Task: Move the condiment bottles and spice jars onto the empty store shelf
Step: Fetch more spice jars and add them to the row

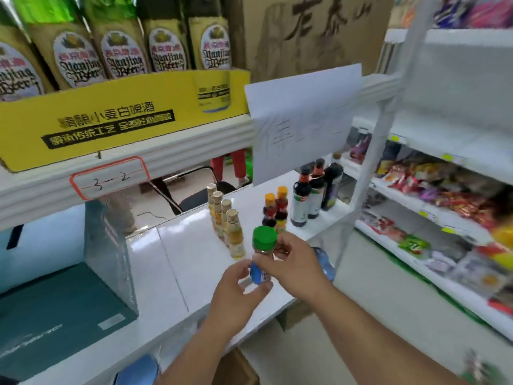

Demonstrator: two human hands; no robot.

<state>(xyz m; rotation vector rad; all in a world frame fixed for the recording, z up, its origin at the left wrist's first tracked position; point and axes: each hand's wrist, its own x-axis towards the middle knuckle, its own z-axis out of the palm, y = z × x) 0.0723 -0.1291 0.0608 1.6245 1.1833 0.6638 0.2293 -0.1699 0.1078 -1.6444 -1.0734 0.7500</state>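
Observation:
A spice jar with a green cap and a blue label is held upright just above the front of the white shelf. My left hand grips its lower part and my right hand holds it near the cap. Behind it on the shelf stands a row of several small yellow bottles. Two orange-capped bottles stand to their right. Three dark sauce bottles stand further back right.
A dark green box and a clear divider sit on the shelf's left. Above is a shelf edge with a "3-2" tag and a yellow beer carton. A paper sign hangs overhead. Snack shelves fill the right.

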